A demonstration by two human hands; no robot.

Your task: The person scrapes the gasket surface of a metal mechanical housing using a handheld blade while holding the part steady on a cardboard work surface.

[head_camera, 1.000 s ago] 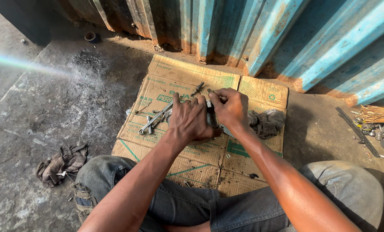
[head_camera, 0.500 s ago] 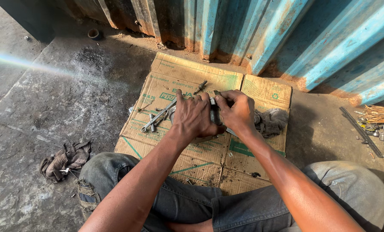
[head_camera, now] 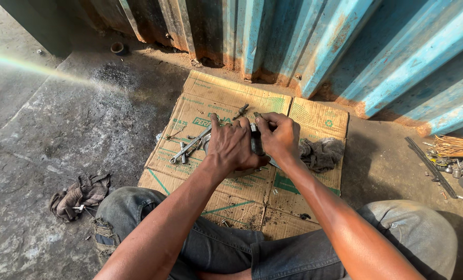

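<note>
At the far left a crumpled dirty rag lies on the concrete floor, beside the person's knee. To its right a flattened cardboard sheet carries a long metal wrench and a few loose bolts. Over the middle of the cardboard the left hand is closed, its grip wrapped round a small dark metal part that is mostly hidden. The right hand meets it from the right, fingers pressed onto the same part, which sits between both hands just above the cardboard. This looks like fitting or turning a piece by hand; a steady left hold seems needed next. Right again lies a grey cloth, then scattered small tools.
</note>
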